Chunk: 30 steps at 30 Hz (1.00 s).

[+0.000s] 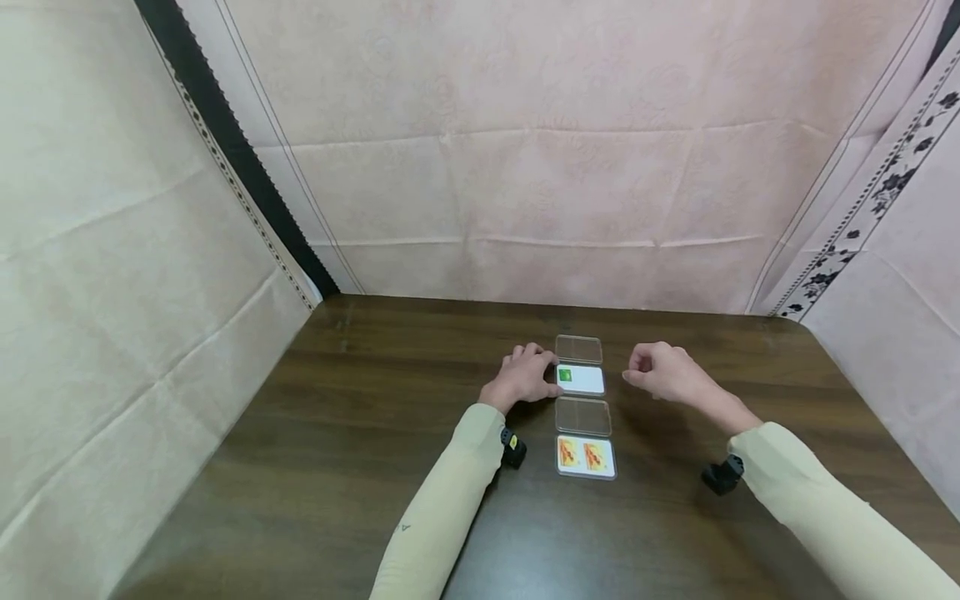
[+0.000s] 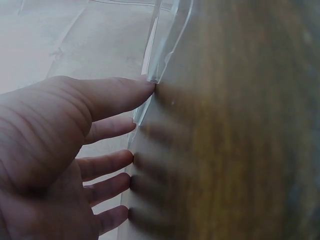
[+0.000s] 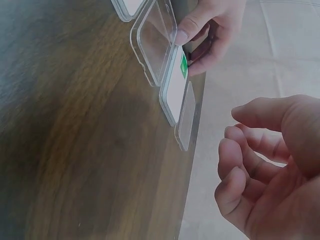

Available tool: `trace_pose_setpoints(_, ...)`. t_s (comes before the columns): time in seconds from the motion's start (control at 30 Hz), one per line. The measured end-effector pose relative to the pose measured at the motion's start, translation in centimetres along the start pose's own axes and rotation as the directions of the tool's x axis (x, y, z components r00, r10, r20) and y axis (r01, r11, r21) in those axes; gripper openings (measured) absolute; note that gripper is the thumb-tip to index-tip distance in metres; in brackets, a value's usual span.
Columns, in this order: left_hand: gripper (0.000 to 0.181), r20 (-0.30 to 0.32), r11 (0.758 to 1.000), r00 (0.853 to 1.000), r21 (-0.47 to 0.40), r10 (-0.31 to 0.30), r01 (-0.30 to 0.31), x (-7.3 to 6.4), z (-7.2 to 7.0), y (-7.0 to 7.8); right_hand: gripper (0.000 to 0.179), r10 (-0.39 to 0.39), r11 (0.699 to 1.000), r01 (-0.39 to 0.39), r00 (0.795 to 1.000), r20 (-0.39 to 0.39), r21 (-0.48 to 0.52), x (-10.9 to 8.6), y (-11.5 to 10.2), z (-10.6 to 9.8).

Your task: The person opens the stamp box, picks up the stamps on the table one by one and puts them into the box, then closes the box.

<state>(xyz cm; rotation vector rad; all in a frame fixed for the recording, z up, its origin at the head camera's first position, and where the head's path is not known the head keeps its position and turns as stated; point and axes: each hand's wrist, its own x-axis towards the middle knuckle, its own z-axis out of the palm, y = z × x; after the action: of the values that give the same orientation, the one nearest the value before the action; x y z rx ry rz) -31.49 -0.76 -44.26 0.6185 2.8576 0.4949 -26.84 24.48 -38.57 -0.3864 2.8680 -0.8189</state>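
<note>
- The left hand [image 1: 527, 377] has its fingers reaching out, well apart from the thumb, with thumb and fingertips at the left edge of the far case [image 1: 588, 382]; it steadies rather than clasps it, as far as I can judge
- The right hand [image 1: 667, 372] hangs just right of that case, apart from it, fingers loosely curled and a gap between thumb and forefinger; I see nothing held in it
- The far case lies flat and unfolded, its clear lid [image 1: 578, 349] laid back beyond it, a green picture [image 1: 566, 376] in the left part of its white face and the right part bare, so it looks about half done
- Nearer the person lies the near case [image 1: 586, 474], also with its lid [image 1: 583, 416] back, carrying two orange pictures [image 1: 568, 453] side by side, so its face looks finished
- Both lids are open, so any closing appears undone
- All of this lies on the brown wooden surface [image 1: 300, 483], pale cloth [image 1: 525, 200] hanging behind
</note>
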Motion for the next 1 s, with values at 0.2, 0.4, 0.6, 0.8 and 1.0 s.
trace_pose_setpoints(0.2,0.054,0.001,1.000,1.000,-0.002,-0.009,0.009,0.0,0.0,0.1,0.014,-0.022,0.999,0.021,1.000,-0.019,-0.025,-1.1,0.8,-0.3)
trace_pose_setpoints(0.4,0.054,0.009,1.000,1.000,-0.002,-0.013,0.013,0.1,0.0,0.0,0.013,-0.037,0.998,0.037,0.999,-0.017,-0.046,-2.1,1.2,-0.5)
trace_pose_setpoints(0.6,0.055,0.007,1.000,1.000,-0.003,-0.011,0.011,0.2,0.0,0.0,0.012,-0.050,0.996,0.048,0.999,-0.014,-0.077,-3.0,1.5,-1.0)
trace_pose_setpoints(0.8,0.054,0.003,1.000,1.000,-0.008,-0.010,0.010,0.1,0.0,0.0,0.011,-0.081,0.985,0.075,0.996,-0.034,-0.154,-3.9,2.4,-1.7)
trace_pose_setpoints(1.0,0.054,0.008,1.000,1.000,-0.008,-0.016,0.017,-0.1,-0.1,0.1,0.013,-0.107,0.972,0.094,0.993,-0.049,-0.214,-4.7,3.0,-2.3)
